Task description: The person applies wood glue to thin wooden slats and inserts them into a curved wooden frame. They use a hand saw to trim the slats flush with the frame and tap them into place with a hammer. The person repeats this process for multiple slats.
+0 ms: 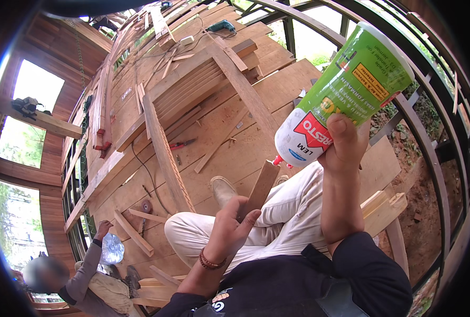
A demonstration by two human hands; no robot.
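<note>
My right hand (345,140) is wrapped round a large green and white glue bottle (346,87), tipped so its red nozzle points down. The nozzle is at the upper end of a short wooden strip (263,185), with a little white glue showing there. My left hand (232,224) grips the lower part of that strip, thumb across it, holding it at a slant above my lap. Ahead of my feet a wooden frame (167,153) lies on the plank floor, one rail carrying a row of notches.
A teal power drill (221,26) lies far off beside stacked boards. Red-handled pliers (182,143) and a grinding disc (147,206) are on the floor. At the lower left a seated person (95,280) is near a large clear plastic bottle (112,249). Metal railing (440,174) curves along my right.
</note>
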